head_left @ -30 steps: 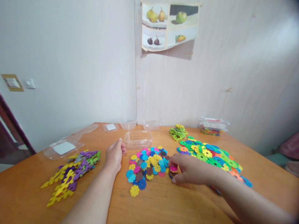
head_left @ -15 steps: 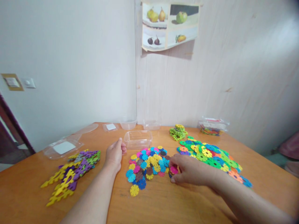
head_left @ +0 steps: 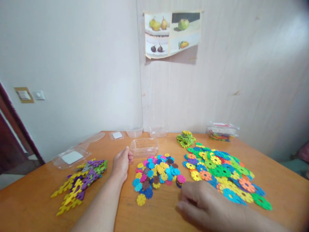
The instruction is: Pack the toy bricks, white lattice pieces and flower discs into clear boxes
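Observation:
Small notched plastic discs (head_left: 161, 169) in yellow, blue, pink and brown lie spread in the middle of the table. By their right edge stands a short stack of discs (head_left: 180, 181) with a pink one on top. My right hand (head_left: 200, 203), blurred, is just in front of that stack and apart from it; its fingers are bent, with a gap to the thumb and nothing visible in between. On the left, my left hand (head_left: 121, 162) rests closed beside a clear plastic container (head_left: 145, 148). Its curled fingers hide whatever they may hold.
Larger flower-shaped discs (head_left: 220, 170) cover the right side. Yellow and purple toothed pieces (head_left: 82, 180) lie left, near a clear lid (head_left: 71, 157). Behind are green interlocking pieces (head_left: 185, 139), a filled clear box (head_left: 222, 132) and more clear tubs (head_left: 158, 131) by the wall.
My right hand has let go of the disc stack and drawn back toward me, leaving it standing on the table. My left hand keeps its place by the container. The view has shifted slightly.

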